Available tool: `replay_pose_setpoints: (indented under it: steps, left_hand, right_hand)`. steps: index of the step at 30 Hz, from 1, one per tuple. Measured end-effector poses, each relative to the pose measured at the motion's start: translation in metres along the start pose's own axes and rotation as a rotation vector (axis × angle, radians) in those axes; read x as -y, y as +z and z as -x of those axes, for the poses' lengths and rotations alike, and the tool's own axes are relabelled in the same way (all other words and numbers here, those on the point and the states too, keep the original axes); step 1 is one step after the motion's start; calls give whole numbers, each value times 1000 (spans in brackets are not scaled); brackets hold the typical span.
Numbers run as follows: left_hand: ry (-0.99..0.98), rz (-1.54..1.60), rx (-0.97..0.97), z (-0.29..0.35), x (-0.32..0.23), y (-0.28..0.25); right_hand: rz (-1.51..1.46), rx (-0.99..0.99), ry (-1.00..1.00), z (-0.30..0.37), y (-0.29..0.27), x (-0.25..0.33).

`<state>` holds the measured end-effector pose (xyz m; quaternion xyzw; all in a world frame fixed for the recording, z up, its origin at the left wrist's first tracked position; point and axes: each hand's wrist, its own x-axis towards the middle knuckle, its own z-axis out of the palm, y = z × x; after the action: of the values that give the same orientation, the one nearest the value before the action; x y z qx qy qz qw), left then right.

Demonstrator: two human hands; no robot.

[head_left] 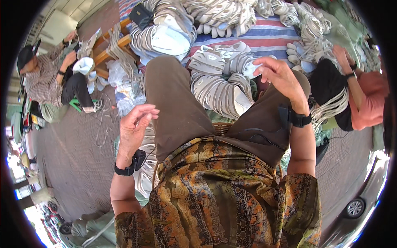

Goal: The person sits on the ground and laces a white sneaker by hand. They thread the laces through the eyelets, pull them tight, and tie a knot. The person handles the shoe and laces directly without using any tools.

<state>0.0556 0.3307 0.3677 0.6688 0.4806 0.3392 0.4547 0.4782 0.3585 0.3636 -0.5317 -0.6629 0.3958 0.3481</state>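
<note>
My left hand (136, 124) hangs in the air beside my left thigh, fingers stretched loosely and the thumb a little apart. No object shows in it. My right hand (283, 80) is raised over my right knee, its fingers bent but apart, with nothing visible between them. Just beyond its fingertips is the pale end of a bundle of curved, off-white pieces (233, 58) that look like shoe parts. Another such bundle (219, 93) lies between my knees, partly hidden by my right thigh. I cannot tell whether the right fingertips touch the bundle behind them.
More bundles (173, 37) are heaped ahead on a striped sheet (264, 33), with a dark pouch (140, 16) on top. Clear plastic bags (126, 80) lie by a wooden frame (101, 53). One person (45, 78) sits at left, another (368, 97) at right. A car (359, 206) stands at lower right.
</note>
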Motion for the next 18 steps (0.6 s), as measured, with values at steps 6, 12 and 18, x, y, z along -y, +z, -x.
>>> replay_pose_setpoints:
  steps: [6, 12, 18]
  left_hand:
    - [267, -132, 278, -79, -87, 33]
    - [140, 120, 351, -174, -49, 72]
    - [-112, -84, 416, -196, 39, 66]
  right_hand:
    - [32, 87, -17, -32, -19, 9]
    - [117, 119, 37, -123, -5, 4]
    - [728, 179, -138, -175, 57, -152]
